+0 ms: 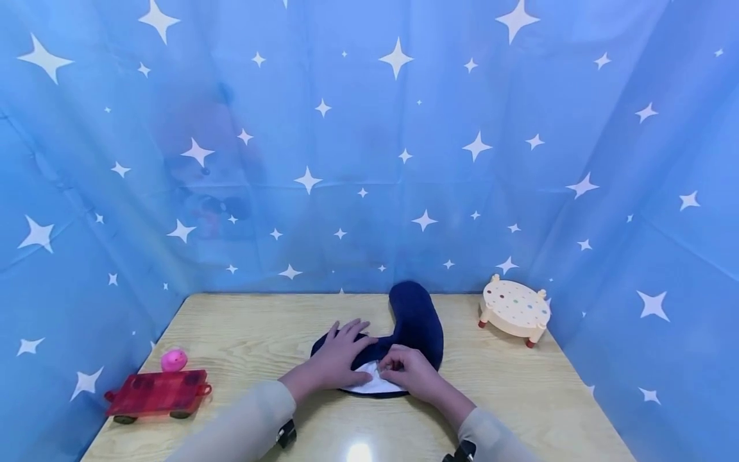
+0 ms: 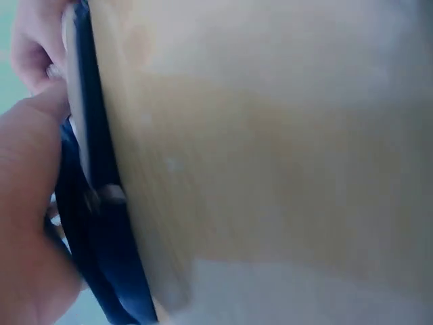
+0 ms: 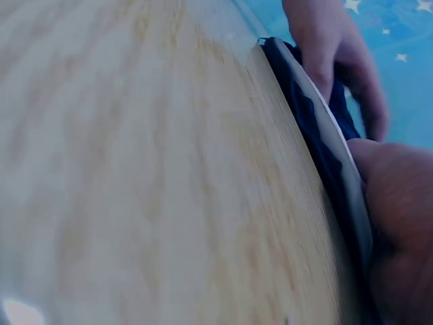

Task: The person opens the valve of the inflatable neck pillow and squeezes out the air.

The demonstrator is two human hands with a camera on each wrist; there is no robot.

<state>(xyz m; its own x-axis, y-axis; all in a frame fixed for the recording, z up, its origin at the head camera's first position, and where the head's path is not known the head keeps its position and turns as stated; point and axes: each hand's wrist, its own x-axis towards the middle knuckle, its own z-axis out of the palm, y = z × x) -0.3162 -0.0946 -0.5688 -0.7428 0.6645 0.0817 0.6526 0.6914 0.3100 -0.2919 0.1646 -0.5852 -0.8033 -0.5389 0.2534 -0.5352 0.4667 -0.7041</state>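
Note:
A navy neck pillow [image 1: 418, 317], curved like a U, lies on the table with a white inner patch [image 1: 375, 380] showing along its near side. My left hand [image 1: 337, 356] rests on the pillow's left arm, fingers spread and thumb on the white part. At the right end of the white patch, my right hand [image 1: 412, 372] pinches at the pillow with curled thumb and fingers; I cannot tell what small part is between them. From the right wrist, the pillow's navy edge [image 3: 304, 122] and white strip run below both hands.
A red toy cart [image 1: 158, 393] stands at the table's left edge, a pink round toy [image 1: 174, 360] just behind it. To the back right is a small cream stool-like toy [image 1: 516, 308] with coloured dots. Blue star-printed curtains [image 1: 369, 141] enclose the wooden table [image 1: 519, 398].

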